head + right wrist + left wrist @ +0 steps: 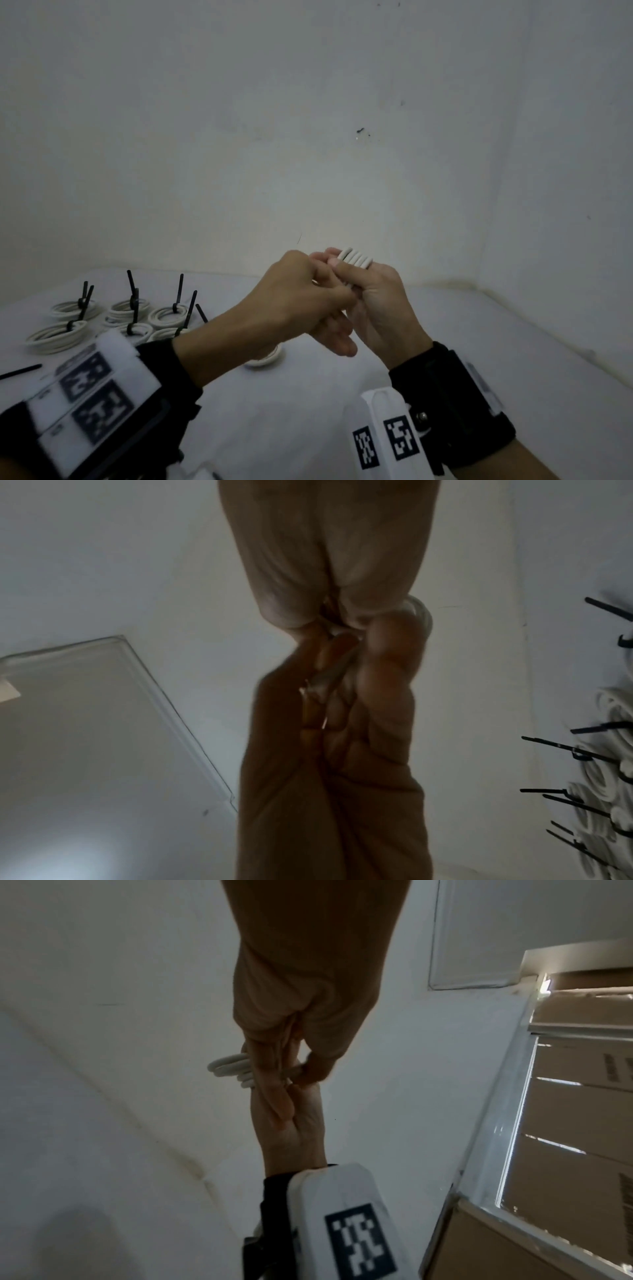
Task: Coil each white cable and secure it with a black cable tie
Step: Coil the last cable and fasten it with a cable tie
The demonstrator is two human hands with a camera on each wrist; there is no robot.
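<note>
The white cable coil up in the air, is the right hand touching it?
Touching. The head view shows the right hand with fingers curled round the white cable coil, whose loops stick out above them.

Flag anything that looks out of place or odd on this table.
Nothing stands out. Finished tied coils sit grouped at the left, one loose black tie lies near them, and both hands hold the white coil being wound.
</note>
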